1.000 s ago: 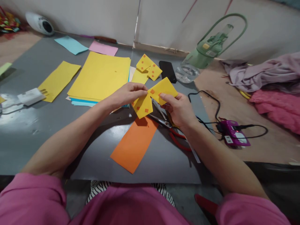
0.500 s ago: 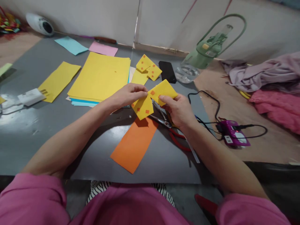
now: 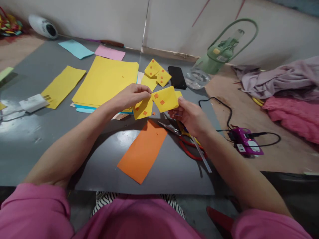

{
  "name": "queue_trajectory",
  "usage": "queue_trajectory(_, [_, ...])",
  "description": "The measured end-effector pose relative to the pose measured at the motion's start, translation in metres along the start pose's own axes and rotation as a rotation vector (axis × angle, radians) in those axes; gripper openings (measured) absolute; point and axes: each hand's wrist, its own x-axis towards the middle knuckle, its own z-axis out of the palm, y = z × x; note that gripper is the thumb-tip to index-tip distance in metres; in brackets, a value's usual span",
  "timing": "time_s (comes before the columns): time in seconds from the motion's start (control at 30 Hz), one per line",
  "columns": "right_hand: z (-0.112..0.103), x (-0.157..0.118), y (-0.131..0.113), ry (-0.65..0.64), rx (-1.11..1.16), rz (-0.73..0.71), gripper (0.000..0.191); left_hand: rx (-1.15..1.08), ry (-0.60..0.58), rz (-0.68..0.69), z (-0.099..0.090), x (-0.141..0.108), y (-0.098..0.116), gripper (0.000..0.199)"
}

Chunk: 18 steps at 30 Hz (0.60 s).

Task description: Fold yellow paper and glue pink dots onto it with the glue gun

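Observation:
My left hand point(image 3: 137, 94) pinches a folded yellow paper piece point(image 3: 165, 99) dotted with small orange squares, near its middle. Its left flap hangs below those fingers. At the right edge of the same paper, my right hand point(image 3: 191, 114) grips it between thumb and fingers. Below lies an orange paper strip point(image 3: 143, 152), with a small orange square point(image 3: 153, 113) just above its top end. Beneath and beside my right hand are red-handled scissors point(image 3: 185, 141), partly hidden. A similar yellow dotted paper piece point(image 3: 163, 77) stands behind my hands.
Left of my hands lies a stack of yellow sheets point(image 3: 107, 83). A black phone point(image 3: 177, 77) and a green-topped bottle point(image 3: 211, 63) stand behind. To the right are a purple power adapter point(image 3: 246, 142) with cables and some cloth point(image 3: 294, 113). A white plug point(image 3: 33, 103) rests at left.
Both hands have shifted slightly left with the yellow paper, whose right part now faces me more flatly. A small orange square has come into view above the orange strip.

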Motion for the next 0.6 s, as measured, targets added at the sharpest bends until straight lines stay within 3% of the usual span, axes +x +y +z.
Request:
queue_trajectory(0.1, [-0.003, -0.006, 0.001, -0.092, -0.211, 0.019, 0.046, 0.091, -0.008, -0.002, -0.004, 0.001, -0.003, 0.021])
queue_trajectory(0.17, [-0.005, -0.015, 0.000, -0.152, -0.433, -0.045, 0.041, 0.165, -0.008, 0.016, -0.006, 0.003, -0.007, 0.021])
queue_trajectory(0.3, [-0.006, -0.036, -0.004, -0.159, -0.802, -0.244, 0.021, 0.285, -0.009, 0.014, -0.011, 0.006, -0.015, 0.025])
queue_trajectory(0.4, [-0.010, -0.046, -0.005, -0.169, -0.965, -0.287, 0.024, 0.418, -0.015, 0.045, -0.011, 0.009, -0.016, 0.029])
queue_trajectory(0.5, [-0.023, -0.051, -0.003, -0.109, -1.088, -0.345, 0.033, 0.514, -0.019, 0.084, -0.010, 0.010, -0.014, 0.032])
queue_trajectory(0.6, [-0.049, -0.053, 0.002, 0.023, -1.189, -0.430, 0.025, 0.533, -0.019, 0.102, -0.009, 0.011, -0.013, 0.033])
